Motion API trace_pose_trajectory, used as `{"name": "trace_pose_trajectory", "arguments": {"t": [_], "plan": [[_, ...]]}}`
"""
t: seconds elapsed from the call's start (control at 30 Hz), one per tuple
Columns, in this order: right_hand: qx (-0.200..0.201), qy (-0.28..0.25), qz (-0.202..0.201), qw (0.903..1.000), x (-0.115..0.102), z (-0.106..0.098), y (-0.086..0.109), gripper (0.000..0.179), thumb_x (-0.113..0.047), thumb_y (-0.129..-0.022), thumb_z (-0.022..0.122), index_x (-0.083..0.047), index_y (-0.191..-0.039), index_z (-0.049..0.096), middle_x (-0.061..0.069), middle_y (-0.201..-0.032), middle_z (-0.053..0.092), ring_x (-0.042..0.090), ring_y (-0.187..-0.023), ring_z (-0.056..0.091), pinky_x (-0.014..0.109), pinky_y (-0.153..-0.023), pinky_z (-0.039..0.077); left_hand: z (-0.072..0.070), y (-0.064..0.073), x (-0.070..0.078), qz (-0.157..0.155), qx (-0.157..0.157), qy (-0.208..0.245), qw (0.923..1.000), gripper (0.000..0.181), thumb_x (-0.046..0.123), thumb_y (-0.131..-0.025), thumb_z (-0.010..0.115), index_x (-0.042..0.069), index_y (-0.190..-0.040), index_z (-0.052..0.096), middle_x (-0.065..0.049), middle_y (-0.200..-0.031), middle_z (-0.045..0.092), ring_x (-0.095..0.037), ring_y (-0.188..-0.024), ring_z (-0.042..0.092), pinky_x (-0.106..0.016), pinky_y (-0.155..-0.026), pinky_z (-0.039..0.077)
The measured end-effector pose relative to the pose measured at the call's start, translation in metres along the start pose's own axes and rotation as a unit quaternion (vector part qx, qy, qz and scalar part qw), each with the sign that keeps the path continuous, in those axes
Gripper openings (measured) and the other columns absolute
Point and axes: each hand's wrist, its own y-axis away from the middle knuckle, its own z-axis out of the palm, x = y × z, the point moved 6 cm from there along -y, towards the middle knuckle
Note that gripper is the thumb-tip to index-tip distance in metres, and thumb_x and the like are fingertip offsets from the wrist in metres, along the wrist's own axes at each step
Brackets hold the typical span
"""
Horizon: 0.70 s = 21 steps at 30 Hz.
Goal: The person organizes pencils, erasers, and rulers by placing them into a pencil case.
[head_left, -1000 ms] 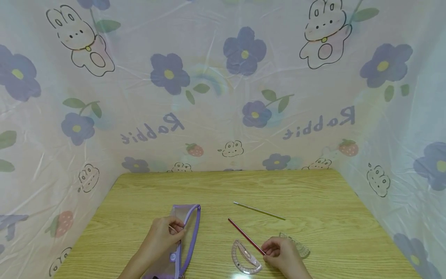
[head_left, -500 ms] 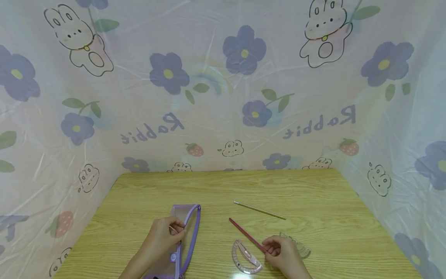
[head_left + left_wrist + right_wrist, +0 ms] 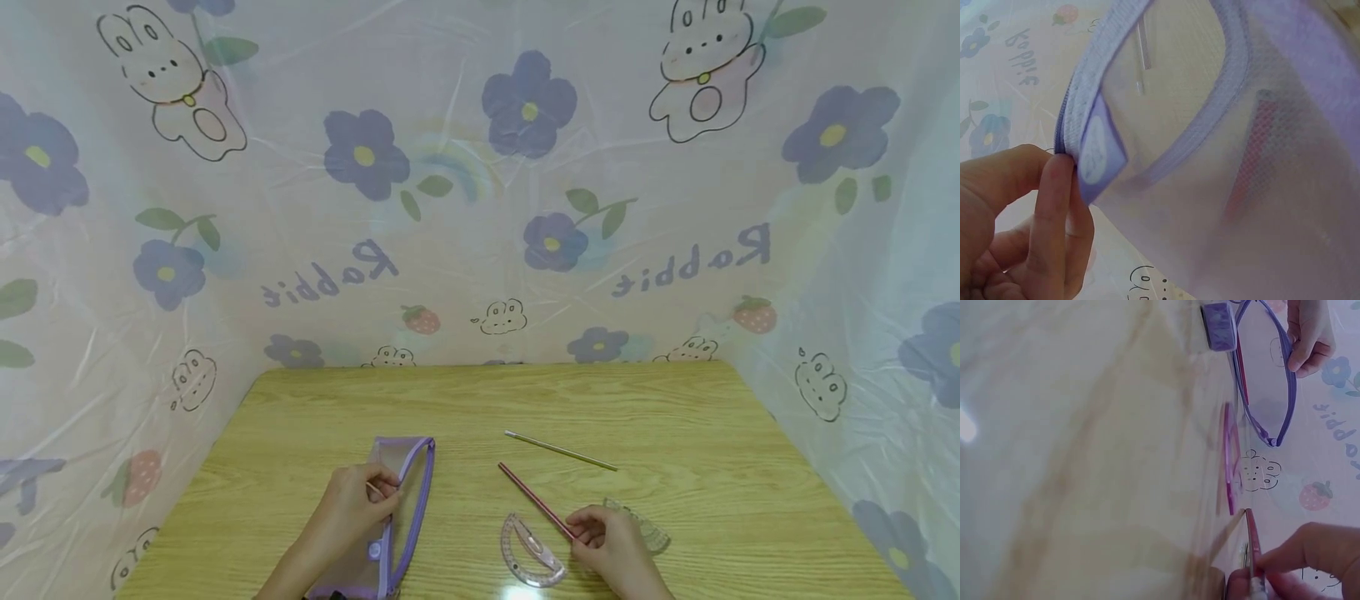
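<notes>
My left hand (image 3: 358, 500) pinches the rim of the translucent mesh pencil pouch (image 3: 424, 500), thumb against fingers, beside a purple tag (image 3: 1100, 150) with a white oval. The pouch, trimmed in purple, sits on the left of the wood-grain table (image 3: 465, 400), its zipped mouth gaping. From my right wrist, a purple block (image 3: 1219, 326) shows next to the mouth; whether it is inside, I cannot tell. Right of the pouch, well apart from it, a pink-tinted protractor (image 3: 536, 547) lies flat. Just beside it slants the red pencil (image 3: 536, 502), its near end pinched between my right thumb and fingers. Farther back lies a slim gold pencil (image 3: 561, 451) with a white end. My right hand (image 3: 611, 542) partly covers a clear, scale-marked measuring piece (image 3: 651, 533) behind it.
</notes>
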Motion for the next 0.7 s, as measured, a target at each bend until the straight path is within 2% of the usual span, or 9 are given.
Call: {"name": "trace_pose_trajectory", "arguments": {"t": [0.3, 0.57, 0.7], "plan": [[0.001, -0.014, 0.007, 0.9999, -0.0016, -0.0019, 0.0012, 0.019, 0.013, -0.078, 0.069, 0.011, -0.097, 0.069, 0.012, -0.086, 0.067, 0.009, -0.071, 0.061, 0.022, -0.063, 0.057, 0.0009, 0.0001, 0.0013, -0.006, -0.002, 0.002, 1.0, 0.007, -0.008, -0.084, 0.073, -0.005, -0.09, 0.069, -0.001, -0.076, 0.065, -0.006, -0.061, 0.063, -0.018, -0.054, 0.056], [-0.019, -0.043, 0.006, 0.9989, -0.0003, -0.0041, 0.0012, 0.017, 0.007, -0.083, 0.074, 0.012, -0.099, 0.068, 0.015, -0.091, 0.069, 0.009, -0.072, 0.063, 0.022, -0.061, 0.057, 0.0017, 0.0006, 0.0018, -0.011, -0.009, 0.001, 0.9999, 0.006, -0.005, -0.085, 0.073, -0.003, -0.089, 0.069, -0.001, -0.076, 0.065, -0.005, -0.062, 0.063, -0.018, -0.054, 0.056], [-0.026, -0.042, -0.004, 0.9988, 0.0003, -0.0046, 0.0009, 0.017, 0.006, -0.084, 0.075, 0.012, -0.099, 0.069, 0.017, -0.093, 0.07, 0.01, -0.075, 0.065, 0.022, -0.064, 0.058, 0.0018, 0.0005, 0.001, -0.014, -0.011, 0.005, 0.9998, 0.006, -0.004, -0.085, 0.073, -0.003, -0.09, 0.069, -0.001, -0.077, 0.065, -0.005, -0.062, 0.063, -0.018, -0.054, 0.056]]}}
